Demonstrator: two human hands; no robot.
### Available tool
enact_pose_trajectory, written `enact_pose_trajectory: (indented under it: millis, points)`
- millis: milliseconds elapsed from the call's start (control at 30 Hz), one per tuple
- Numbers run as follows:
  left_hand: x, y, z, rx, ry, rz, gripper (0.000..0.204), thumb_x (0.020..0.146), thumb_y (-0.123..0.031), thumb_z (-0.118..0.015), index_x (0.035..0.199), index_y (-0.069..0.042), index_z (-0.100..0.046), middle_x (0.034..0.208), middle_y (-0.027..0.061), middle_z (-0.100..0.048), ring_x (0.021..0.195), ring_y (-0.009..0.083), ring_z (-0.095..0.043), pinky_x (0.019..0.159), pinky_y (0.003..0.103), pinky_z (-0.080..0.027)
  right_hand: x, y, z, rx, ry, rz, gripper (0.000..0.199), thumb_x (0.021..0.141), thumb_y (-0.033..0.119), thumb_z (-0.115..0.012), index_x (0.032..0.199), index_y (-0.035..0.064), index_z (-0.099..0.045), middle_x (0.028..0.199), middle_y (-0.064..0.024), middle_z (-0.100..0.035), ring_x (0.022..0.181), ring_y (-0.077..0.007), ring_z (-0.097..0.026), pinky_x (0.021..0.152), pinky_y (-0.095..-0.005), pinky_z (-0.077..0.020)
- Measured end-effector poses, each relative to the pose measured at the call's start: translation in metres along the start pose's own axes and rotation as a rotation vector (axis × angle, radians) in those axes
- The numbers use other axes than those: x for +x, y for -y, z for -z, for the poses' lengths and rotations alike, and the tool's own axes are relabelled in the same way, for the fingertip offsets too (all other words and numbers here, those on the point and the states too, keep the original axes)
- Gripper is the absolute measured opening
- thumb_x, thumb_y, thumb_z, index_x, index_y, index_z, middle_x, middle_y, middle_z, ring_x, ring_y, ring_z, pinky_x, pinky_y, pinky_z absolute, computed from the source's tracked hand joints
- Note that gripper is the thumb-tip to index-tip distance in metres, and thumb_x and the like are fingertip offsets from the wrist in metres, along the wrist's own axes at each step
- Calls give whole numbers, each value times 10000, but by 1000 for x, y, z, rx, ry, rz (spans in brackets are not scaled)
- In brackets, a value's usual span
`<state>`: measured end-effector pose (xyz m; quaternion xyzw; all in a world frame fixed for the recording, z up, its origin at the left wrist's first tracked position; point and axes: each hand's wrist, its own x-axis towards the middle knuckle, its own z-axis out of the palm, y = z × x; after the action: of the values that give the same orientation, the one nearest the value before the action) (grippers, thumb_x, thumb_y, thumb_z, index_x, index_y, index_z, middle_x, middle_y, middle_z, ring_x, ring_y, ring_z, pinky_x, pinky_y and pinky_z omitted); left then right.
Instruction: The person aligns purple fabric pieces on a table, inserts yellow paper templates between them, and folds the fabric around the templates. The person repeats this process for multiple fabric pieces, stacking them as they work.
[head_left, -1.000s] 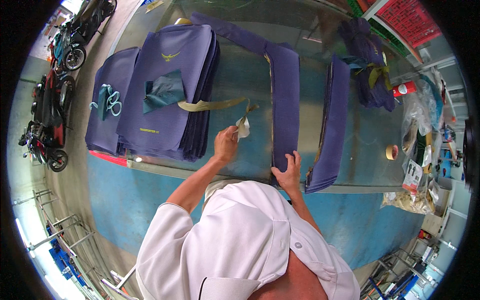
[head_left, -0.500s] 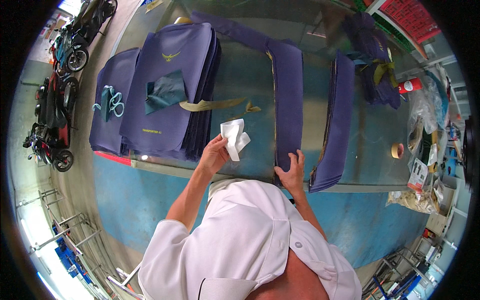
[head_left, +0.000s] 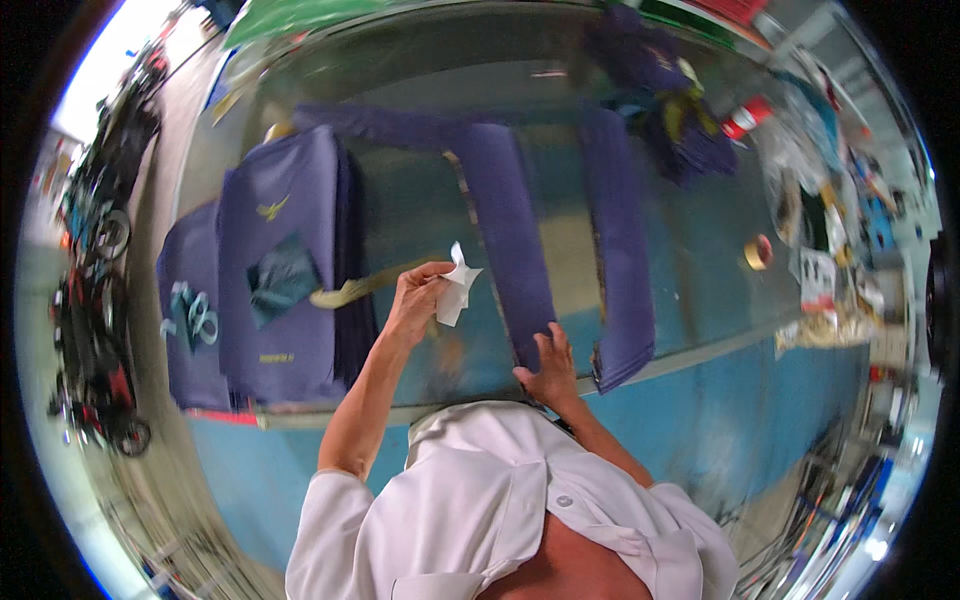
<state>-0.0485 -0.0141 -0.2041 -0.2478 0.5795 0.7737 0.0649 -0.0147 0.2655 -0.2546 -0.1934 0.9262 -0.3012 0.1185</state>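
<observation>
My left hand grasps a white slip, thumb and fingertips pinched on its left edge; slip is creased, corners sticking out, held above the table, can't tell if paper or cloth. My right hand is released, fingers spread and lying on the near end of the middle purple fabric strip stack, thumb out at its left edge. That stack runs near to far in front of me, slightly slanted, left edge rough and tan. White slip sits just left of it.

Second purple strip stack lies to the right, roughly alongside, near end close to the table edge. A long purple strip stretches across the far side, leftward from the middle stack's far end.

Left: tall stack of large purple panels, teal fabric piece on top, olive strap running right from it to behind my left hand. Smaller purple panels at far left, light-blue cord on them.

Right: tape roll on the table; farther off, purple bundle with olive ties, blurred, red cylinder just right of it.
</observation>
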Motion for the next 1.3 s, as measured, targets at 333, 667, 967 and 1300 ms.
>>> enact_pose_trajectory:
  millis: [333,667,967,1300]
  points:
    - [68,-25,-218,158,517,178,396,948,-298,-554,1230,-22,-592,1046,62,-641,956,168,-594,851,333,-454,-7,1,-2,3,-76,-55,660,636,209,-800,1174,14,-472,1389,-260,-319,1231,-448,-374,969,-561,-367]
    - [54,-29,-224,153,485,-233,426,908,-273,-650,1224,-2,-563,1150,143,-641,1002,261,-652,844,331,-524,-3,11,-6,-17,-67,-74,600,678,176,-753,1184,-9,-490,1408,-275,-302,1247,-481,-350,1001,-578,-336]
    - [-37,86,-31,-83,-149,283,290,916,-198,-625,1114,9,-587,986,137,-664,795,209,-672,675,303,-567,3,-3,3,198,-6,-67,422,701,94,-671,1092,-24,-562,1396,-329,-378,1273,-473,-402,1063,-484,-343]
    - [-44,98,-79,-79,175,402,302,928,-192,-606,1081,68,-596,939,144,-659,814,215,-671,718,325,-582,9,-11,23,293,12,-96,390,674,155,-715,1019,8,-610,1351,-261,-473,1273,-373,-457,1054,-445,-370]
